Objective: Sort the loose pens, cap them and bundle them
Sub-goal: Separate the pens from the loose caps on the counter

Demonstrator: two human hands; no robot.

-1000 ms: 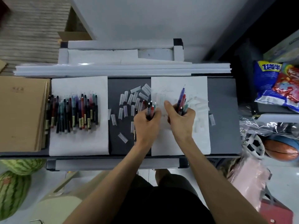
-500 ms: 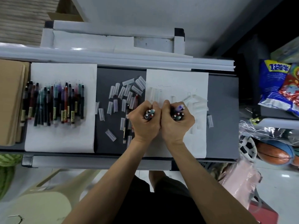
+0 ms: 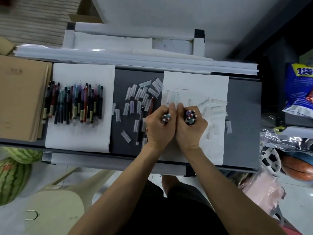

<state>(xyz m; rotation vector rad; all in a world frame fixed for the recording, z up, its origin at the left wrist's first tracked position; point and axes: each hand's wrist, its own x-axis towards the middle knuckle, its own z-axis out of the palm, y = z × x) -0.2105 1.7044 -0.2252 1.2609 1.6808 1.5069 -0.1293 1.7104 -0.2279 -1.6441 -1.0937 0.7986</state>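
Observation:
My left hand (image 3: 159, 128) grips a small bunch of pens (image 3: 166, 117) held upright, their ends pointing at the camera. My right hand (image 3: 191, 131) grips a second, larger bunch of pens (image 3: 191, 117) the same way. The two fists touch side by side over the right white sheet (image 3: 215, 82). Several clear pen caps (image 3: 144, 97) lie scattered on the dark tabletop (image 3: 242, 107), and more clear caps (image 3: 213, 107) lie on the right sheet. A row of several uncapped pens (image 3: 74, 102) lies on the left white sheet (image 3: 77, 136). Two loose pens (image 3: 151, 104) lie among the caps.
Brown cardboard folders (image 3: 18, 99) lie at the table's left end. Long white strips (image 3: 135, 56) run along the far edge. Watermelons (image 3: 11, 177) and a beige stool (image 3: 55, 207) stand on the floor at the left; snack bags (image 3: 299, 89) and balls (image 3: 296, 167) are at the right.
A second ago the right hand's pens fanned out tall and the hands were apart; now both bunches are pulled upright into the fists, which press together.

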